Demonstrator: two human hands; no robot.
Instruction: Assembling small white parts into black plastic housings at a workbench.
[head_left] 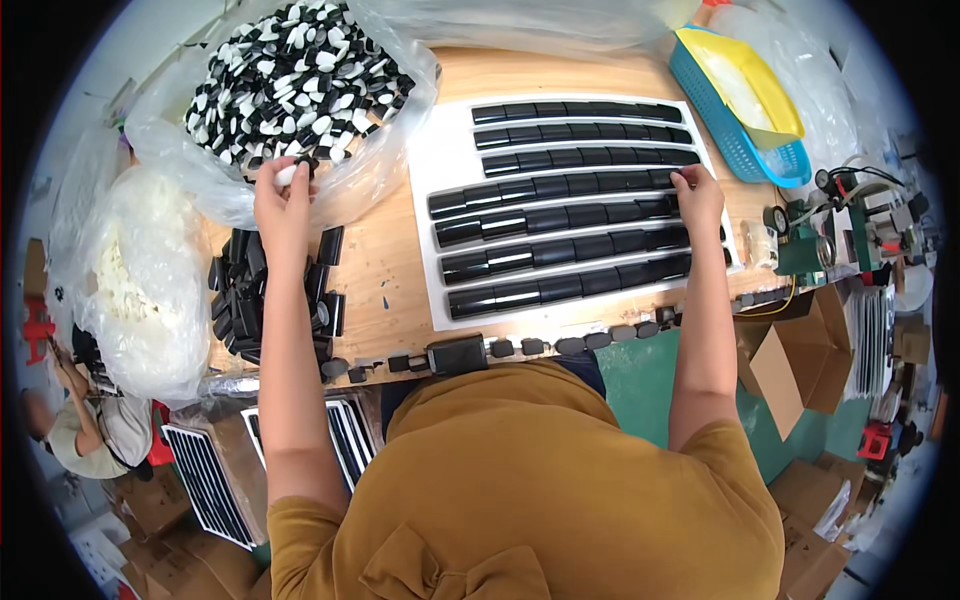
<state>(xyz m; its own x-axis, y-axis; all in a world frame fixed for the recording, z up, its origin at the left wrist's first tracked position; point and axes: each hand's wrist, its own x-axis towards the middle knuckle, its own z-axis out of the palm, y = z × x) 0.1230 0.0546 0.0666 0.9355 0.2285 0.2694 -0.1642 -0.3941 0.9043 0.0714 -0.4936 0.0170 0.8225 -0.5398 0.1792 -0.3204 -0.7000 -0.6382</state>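
Note:
My left hand (283,205) is at the near edge of a clear plastic bag (365,195) heaped with small black and white oval pieces (300,85). Its thumb and fingers close on a small white piece (287,176), with black showing beside it. On the right, my right hand (702,203) has thumb and forefinger pressed together at the right end of a row of glossy black pieces (560,187). What that pinch holds, if anything, is hidden. Several such rows lie across a white board (440,125) on the wooden table.
Loose black blocks (245,290) lie beneath my left forearm, beside a clear bag of cream-coloured bits (145,290). A blue basket (715,120) with a yellow tray (745,85) stands back right, near a small machine (850,230). An open carton (800,350) sits below; another person (85,430) is far left.

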